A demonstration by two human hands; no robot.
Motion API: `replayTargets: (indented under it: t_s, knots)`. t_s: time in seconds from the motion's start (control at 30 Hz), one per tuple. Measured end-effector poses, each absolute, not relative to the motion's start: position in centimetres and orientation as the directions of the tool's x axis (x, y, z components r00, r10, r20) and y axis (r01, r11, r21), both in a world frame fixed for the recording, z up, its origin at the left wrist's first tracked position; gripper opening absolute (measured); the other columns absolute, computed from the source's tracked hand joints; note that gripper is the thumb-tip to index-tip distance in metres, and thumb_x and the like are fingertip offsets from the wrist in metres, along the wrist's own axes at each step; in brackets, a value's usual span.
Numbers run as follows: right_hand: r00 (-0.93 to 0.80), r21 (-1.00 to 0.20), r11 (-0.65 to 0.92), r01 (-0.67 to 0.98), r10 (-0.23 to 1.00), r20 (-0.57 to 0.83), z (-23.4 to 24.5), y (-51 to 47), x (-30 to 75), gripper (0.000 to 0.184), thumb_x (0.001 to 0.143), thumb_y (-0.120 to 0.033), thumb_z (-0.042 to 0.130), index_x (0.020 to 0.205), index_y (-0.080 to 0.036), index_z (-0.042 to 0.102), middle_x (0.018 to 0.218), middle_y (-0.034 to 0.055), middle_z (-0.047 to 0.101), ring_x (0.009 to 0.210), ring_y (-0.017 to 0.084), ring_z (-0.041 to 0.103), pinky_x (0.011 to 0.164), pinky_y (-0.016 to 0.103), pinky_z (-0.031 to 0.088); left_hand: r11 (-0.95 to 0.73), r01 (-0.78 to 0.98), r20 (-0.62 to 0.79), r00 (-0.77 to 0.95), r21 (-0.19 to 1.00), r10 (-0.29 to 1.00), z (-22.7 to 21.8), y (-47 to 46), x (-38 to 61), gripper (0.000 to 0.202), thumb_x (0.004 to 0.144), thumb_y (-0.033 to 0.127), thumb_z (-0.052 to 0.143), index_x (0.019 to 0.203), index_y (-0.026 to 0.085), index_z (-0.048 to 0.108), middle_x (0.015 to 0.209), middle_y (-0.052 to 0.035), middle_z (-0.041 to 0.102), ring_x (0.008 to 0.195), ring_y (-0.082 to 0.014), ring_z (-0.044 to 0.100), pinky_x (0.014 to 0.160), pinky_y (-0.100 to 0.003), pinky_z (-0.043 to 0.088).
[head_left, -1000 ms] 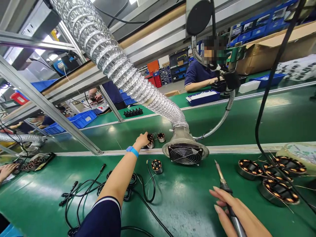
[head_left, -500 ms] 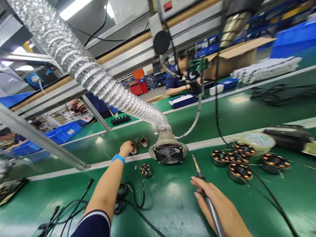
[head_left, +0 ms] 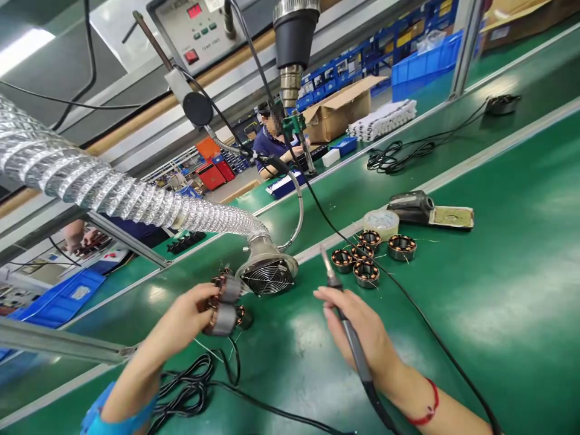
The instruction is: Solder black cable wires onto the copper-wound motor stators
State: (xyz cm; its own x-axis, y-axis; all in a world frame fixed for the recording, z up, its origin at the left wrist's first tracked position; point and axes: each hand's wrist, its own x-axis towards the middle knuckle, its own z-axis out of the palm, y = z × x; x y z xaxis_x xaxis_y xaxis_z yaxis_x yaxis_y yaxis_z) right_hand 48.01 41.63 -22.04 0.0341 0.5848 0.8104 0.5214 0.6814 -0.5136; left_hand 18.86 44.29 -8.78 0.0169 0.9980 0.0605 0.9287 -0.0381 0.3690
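My left hand (head_left: 181,319) grips two small motor stators (head_left: 223,305) with copper windings, lifted just above the green mat in front of the fume extractor fan (head_left: 268,273). A third stator (head_left: 244,316) lies on the mat right behind them. My right hand (head_left: 362,331) holds a soldering iron (head_left: 347,323) like a pen, its tip pointing up and away near the fan. A black cable bundle (head_left: 190,377) lies below my left hand.
Several larger stators (head_left: 367,257) cluster mid-table beside a solder wire tub (head_left: 381,221) and a black iron stand with sponge (head_left: 430,210). A silver flexible duct (head_left: 113,193) feeds the fan. A hot-air nozzle (head_left: 290,54) hangs overhead. A person (head_left: 270,144) works across the conveyor.
My left hand has pulled back from the conveyor edge with two stators in it. The view has swung right and tilted. My right hand keeps the soldering iron.
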Motion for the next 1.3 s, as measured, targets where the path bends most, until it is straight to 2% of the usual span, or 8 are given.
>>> replayTargets:
  t_s: [0.13, 0.3, 0.4, 0.53, 0.67, 0.8, 1.0, 1.3]
  knots:
    - [0.227, -0.564, 0.659, 0.498, 0.529, 0.818, -21.9, 42.2, 49.4, 0.033, 0.091, -0.012, 0.052, 0.123, -0.022, 0.052, 0.102, 0.0058, 0.074, 0.082, 0.015, 0.07, 0.078, 0.03, 0.06, -0.332, 0.838, -0.2, 0.449, 0.433, 0.871, -10.6, 42.3, 27.2, 0.051, 0.063, 0.004, 0.047, 0.099, 0.026, 0.075, 0.123, -0.001, 0.069, 0.117, -0.0194, 0.061, 0.103, -0.029, 0.048]
    - [0.351, -0.589, 0.642, 0.491, 0.473, 0.808, -22.3, 43.1, 50.4, 0.036, 0.09, -0.013, 0.055, 0.125, -0.021, 0.052, 0.106, 0.0079, 0.074, 0.083, 0.016, 0.072, 0.077, 0.032, 0.062, -0.562, 0.806, -0.316, 0.59, 0.186, 0.743, -16.8, 45.2, 35.5, 0.038, 0.08, 0.016, 0.055, 0.115, 0.022, 0.07, 0.124, -0.0102, 0.064, 0.108, -0.0275, 0.066, 0.093, -0.04, 0.055]
    - [0.342, -0.587, 0.632, 0.506, 0.478, 0.809, -22.4, 43.2, 50.5, 0.034, 0.091, -0.014, 0.054, 0.124, -0.02, 0.052, 0.106, 0.0085, 0.074, 0.088, 0.019, 0.074, 0.079, 0.034, 0.062, -0.625, 0.774, -0.173, 0.632, 0.102, 0.755, -18.8, 47.1, 38.2, 0.035, 0.087, 0.02, 0.052, 0.119, 0.023, 0.066, 0.134, -0.0118, 0.056, 0.117, -0.0288, 0.062, 0.093, -0.044, 0.055]
    - [0.284, -0.573, 0.639, 0.513, 0.503, 0.816, -22.2, 42.6, 50.3, 0.033, 0.091, -0.015, 0.055, 0.124, -0.02, 0.054, 0.104, 0.0078, 0.075, 0.085, 0.018, 0.074, 0.079, 0.033, 0.062, -0.604, 0.767, 0.18, 0.576, 0.218, 0.797, -16.9, 48.7, 36.2, 0.03, 0.088, 0.022, 0.057, 0.116, 0.02, 0.066, 0.133, -0.0114, 0.057, 0.119, -0.0259, 0.06, 0.099, -0.041, 0.051]
    - [0.205, -0.571, 0.682, 0.457, 0.544, 0.814, -22.1, 42.0, 49.8, 0.036, 0.09, -0.013, 0.056, 0.125, -0.021, 0.054, 0.102, 0.006, 0.075, 0.077, 0.016, 0.072, 0.074, 0.029, 0.061, -0.27, 0.899, 0.58, 0.023, 0.344, 0.814, -12.7, 51.0, 26.8, 0.018, 0.089, 0.02, 0.055, 0.1, 0.018, 0.068, 0.106, -0.0074, 0.065, 0.103, -0.0181, 0.062, 0.093, -0.031, 0.052]
    - [0.13, -0.553, 0.684, 0.475, 0.567, 0.814, -22.5, 41.9, 49.4, 0.032, 0.092, -0.016, 0.053, 0.124, -0.02, 0.055, 0.1, 0.0058, 0.074, 0.078, 0.015, 0.071, 0.074, 0.026, 0.059, 0.266, 0.876, 0.47, -0.446, 0.402, 0.761, -12.3, 53.7, 16.2, 0.027, 0.097, 0.018, 0.041, 0.11, 0.014, 0.064, 0.113, -0.0115, 0.063, 0.108, -0.0201, 0.061, 0.093, -0.037, 0.052]
    - [0.059, -0.479, 0.632, 0.609, 0.566, 0.822, -22.7, 42.8, 49.1, 0.027, 0.099, -0.034, 0.045, 0.116, -0.016, 0.058, 0.091, 0.0082, 0.075, 0.07, 0.015, 0.072, 0.069, 0.024, 0.058, 0.561, 0.775, 0.025, -0.592, 0.291, 0.805, -19.2, 54.7, 9.7, 0.036, 0.092, 0.035, 0.06, 0.123, 0.016, 0.058, 0.123, -0.0099, 0.062, 0.105, -0.0213, 0.063, 0.088, -0.042, 0.056]
    - [-0.067, -0.337, 0.672, 0.659, 0.5, 0.864, -22.5, 43.7, 48.3, 0.028, 0.101, -0.035, 0.038, 0.11, -0.016, 0.057, 0.082, 0.0071, 0.076, 0.065, 0.016, 0.074, 0.061, 0.021, 0.058, 0.514, 0.816, -0.095, -0.508, 0.266, 0.856, -21.2, 56.4, 10.3, 0.035, 0.093, 0.036, 0.058, 0.123, 0.016, 0.059, 0.124, -0.0102, 0.061, 0.106, -0.0213, 0.063, 0.09, -0.043, 0.055]
